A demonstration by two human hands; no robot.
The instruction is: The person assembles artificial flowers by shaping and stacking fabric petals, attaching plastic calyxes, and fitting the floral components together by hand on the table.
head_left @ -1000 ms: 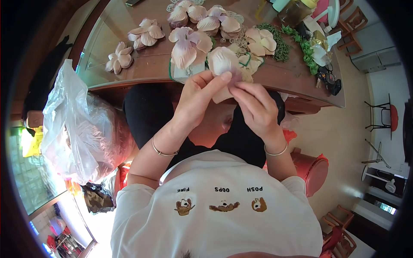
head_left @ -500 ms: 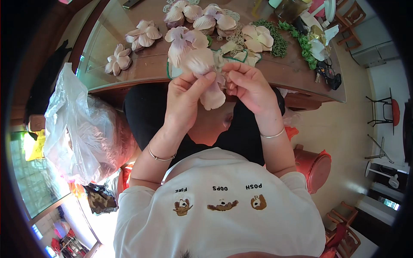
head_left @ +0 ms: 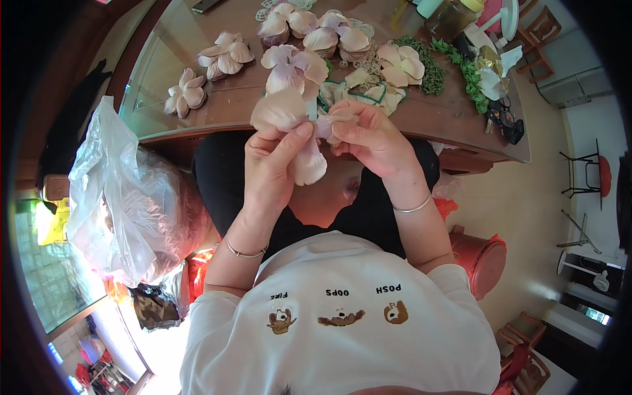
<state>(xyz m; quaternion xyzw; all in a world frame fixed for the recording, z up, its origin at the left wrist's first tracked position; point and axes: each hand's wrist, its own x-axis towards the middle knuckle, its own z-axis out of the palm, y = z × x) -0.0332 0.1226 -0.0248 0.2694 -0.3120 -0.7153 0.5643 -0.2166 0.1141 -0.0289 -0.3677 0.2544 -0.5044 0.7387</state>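
At the table's near edge, an artificial flower (head_left: 282, 110) with pale pink and lilac cloth petals is held up between both hands. My left hand (head_left: 275, 155) pinches it near its middle, thumb on top. One petal hangs down beside that thumb. On the other side, my right hand (head_left: 372, 135) grips a petal of the same flower between thumb and fingers. Just beyond lies a similar flower (head_left: 289, 66) on the table. A pale cloth with green edging (head_left: 392, 99) lies behind my right hand. The flower's centre is partly hidden by my fingers.
Stacked petal flowers (head_left: 339, 36) and single flowers (head_left: 187, 92) lie on the glass-topped table (head_left: 230, 108). Green sprigs (head_left: 428, 69), a leafy garland (head_left: 464, 79) and keys with a black item (head_left: 507, 122) are to the right. A large plastic bag (head_left: 131, 210) stands left; a red bucket (head_left: 484, 263) stands right.
Both hands have shifted slightly left and down with the flower. A gap has opened between them, with a petal now stretched across toward my right hand.
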